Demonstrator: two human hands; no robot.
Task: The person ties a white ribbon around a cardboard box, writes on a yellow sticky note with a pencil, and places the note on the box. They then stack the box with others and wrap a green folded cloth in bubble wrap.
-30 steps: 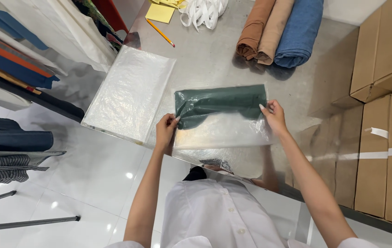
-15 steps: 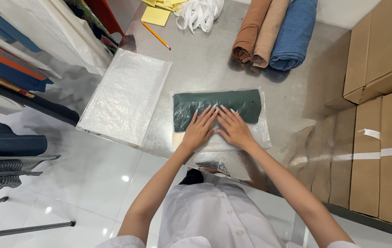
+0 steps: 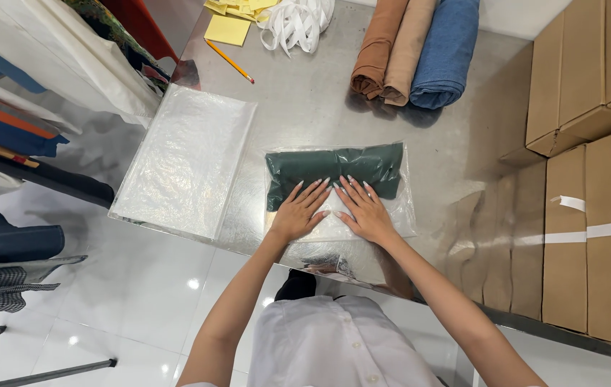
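Observation:
A folded dark green cloth (image 3: 334, 167) lies inside a clear plastic bag (image 3: 398, 215) on the metal table (image 3: 305, 107). My left hand (image 3: 298, 211) and my right hand (image 3: 363, 209) rest flat side by side on the bag's near half, fingers spread, fingertips at the cloth's near edge. Neither hand grips anything; both press down on the plastic.
A stack of empty clear bags (image 3: 187, 159) lies to the left. Three fabric rolls (image 3: 413, 50) in rust, tan and blue sit at the back, with a pencil (image 3: 230, 61), yellow notes (image 3: 228, 27) and white tape (image 3: 294, 18). Cardboard boxes (image 3: 592, 179) stand to the right, hanging clothes (image 3: 11, 122) to the left.
A second ago my hands held the bag's two near corners. They moved inward to the middle and now lie flat on the bag, which rests on the table.

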